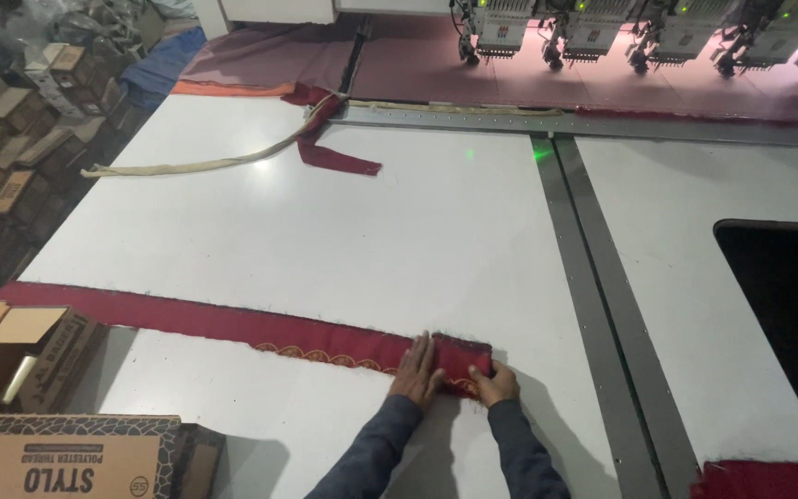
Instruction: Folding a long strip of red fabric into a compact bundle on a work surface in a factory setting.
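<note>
Near the table's (473, 240) front edge, the left hand (417, 371) lies flat with fingers together on the folded end of a long red embroidered strip (233, 323), and the right hand (495, 383) curls over that fold's near right corner. The strip runs left toward open cardboard boxes (57, 453). Farther off lies broad bare white tabletop, then a cream cord (196, 166) and a red scrap (330, 152) before the embroidery heads (639, 37).

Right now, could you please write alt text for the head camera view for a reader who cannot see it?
Two hands, left hand flat and right hand gripping, press the folded end of a long red embroidered fabric strip on a white table. Cardboard boxes sit at lower left; embroidery machine heads line the far edge.
</note>
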